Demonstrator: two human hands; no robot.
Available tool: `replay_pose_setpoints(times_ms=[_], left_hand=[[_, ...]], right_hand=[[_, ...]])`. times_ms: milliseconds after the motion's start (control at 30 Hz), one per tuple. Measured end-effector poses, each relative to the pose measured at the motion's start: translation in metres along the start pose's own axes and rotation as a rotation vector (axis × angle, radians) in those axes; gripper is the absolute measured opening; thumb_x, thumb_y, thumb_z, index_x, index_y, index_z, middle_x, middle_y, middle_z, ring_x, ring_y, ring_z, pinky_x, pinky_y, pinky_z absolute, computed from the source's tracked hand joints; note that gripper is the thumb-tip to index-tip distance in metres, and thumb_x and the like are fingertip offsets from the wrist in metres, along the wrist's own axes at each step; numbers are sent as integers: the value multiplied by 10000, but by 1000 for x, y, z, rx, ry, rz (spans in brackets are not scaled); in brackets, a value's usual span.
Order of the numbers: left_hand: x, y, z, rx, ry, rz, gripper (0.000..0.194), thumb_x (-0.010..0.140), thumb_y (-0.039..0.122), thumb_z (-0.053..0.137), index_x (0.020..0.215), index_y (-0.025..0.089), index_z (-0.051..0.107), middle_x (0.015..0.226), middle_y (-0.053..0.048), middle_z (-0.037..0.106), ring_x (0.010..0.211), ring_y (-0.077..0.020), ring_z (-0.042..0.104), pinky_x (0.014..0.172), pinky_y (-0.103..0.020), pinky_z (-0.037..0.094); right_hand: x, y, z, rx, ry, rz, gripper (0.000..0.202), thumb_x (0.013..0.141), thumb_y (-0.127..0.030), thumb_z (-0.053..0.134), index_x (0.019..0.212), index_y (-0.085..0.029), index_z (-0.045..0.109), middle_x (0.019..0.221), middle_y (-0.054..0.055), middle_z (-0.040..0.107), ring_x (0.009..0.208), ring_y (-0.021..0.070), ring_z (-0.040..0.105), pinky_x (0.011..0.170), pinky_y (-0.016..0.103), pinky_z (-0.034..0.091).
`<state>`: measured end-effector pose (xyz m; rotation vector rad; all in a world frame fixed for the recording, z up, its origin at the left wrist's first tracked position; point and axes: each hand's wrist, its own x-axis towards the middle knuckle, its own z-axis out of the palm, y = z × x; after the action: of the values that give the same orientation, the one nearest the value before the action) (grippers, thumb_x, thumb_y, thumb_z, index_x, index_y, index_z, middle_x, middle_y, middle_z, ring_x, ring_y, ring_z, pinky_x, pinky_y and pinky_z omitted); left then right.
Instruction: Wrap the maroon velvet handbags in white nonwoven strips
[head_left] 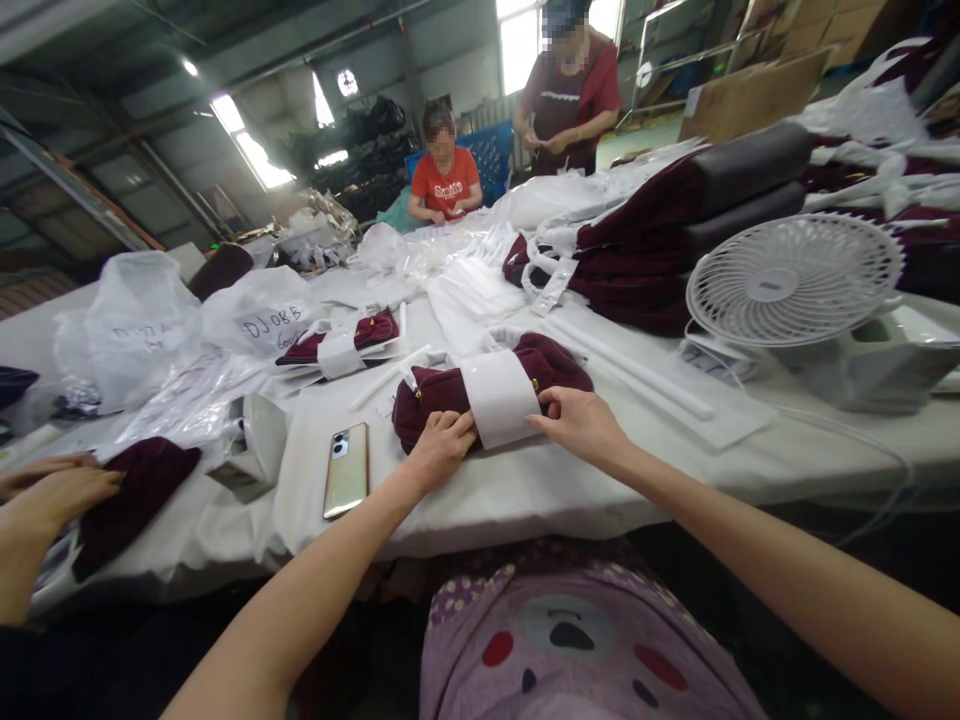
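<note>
A maroon fabric handbag (430, 398) with gold zip pulls lies in front of me on the table. A white paper band (501, 398) runs over its middle. My left hand (442, 448) grips the front of the bag at the band's left edge, with its fingers curled. On the other side, my right hand (579, 425) is closed in a pinch at the band's right edge, thumb low and index finger above. White-wrapped handles (501, 338) show behind the bag. Left of the bag rests a phone (346, 470), back side up.
Another banded maroon bag (341, 350) lies behind the phone. Stacked maroon bags (645, 240) and a white fan (795, 280) stand at right. A co-worker's hands (56, 490) hold maroon fabric (139, 500) at far left. Two people work across the table.
</note>
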<state>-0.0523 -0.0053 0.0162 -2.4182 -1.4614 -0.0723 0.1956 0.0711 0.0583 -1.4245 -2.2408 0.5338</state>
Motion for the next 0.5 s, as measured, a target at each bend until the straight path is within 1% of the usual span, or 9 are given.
replay_pose_setpoints(times_ms=[67,133,200,267,333,400,500], left_hand=[[1,4,0,8,1,-24,284,973,168,421,1181,173,614,1278,-99,558,1013,-241,465,854,-401,399],[2,8,1,3,-6,-50,269,965,149,400,1093,153,637,1160,-115,567,978,-244,466,827,-392,410],[2,10,3,-10,-8,-82,271,952,126,384,1015,144,647,1072,-119,549,944,-248,461,805,-388,419],[2,11,5,-31,3,-117,287,936,105,378,1018,147,649,1061,-122,522,934,-248,454,811,-392,427],[2,11,6,-62,18,-131,319,923,93,381,1081,169,647,1070,-117,500,930,-240,450,824,-391,434],[4,10,6,-103,29,-112,325,919,104,404,1110,198,649,1053,-101,488,925,-228,451,831,-374,438],[11,6,5,-196,43,-76,240,942,198,453,1026,202,679,1007,-78,487,901,-208,454,821,-343,436]], right_hand=[[-2,-3,1,-38,20,10,197,809,-393,698,902,-220,703,822,15,687,711,173,593,607,270,344],[-4,-4,5,-58,65,-15,168,815,-378,685,866,-219,705,867,35,693,768,190,609,638,273,367],[-5,-2,10,-18,117,-43,151,819,-360,668,831,-212,698,890,42,702,789,196,622,663,279,389],[-7,1,17,81,171,-63,139,820,-346,652,796,-213,686,853,26,714,751,190,630,669,283,408],[-12,4,23,202,200,-81,137,822,-349,642,782,-223,678,798,5,720,698,182,633,663,284,427],[-18,8,26,303,203,-114,142,833,-358,628,800,-230,680,789,-2,726,687,182,642,663,283,448],[-22,17,21,354,133,-223,186,870,-375,589,839,-224,693,811,5,732,697,180,650,664,278,467]])
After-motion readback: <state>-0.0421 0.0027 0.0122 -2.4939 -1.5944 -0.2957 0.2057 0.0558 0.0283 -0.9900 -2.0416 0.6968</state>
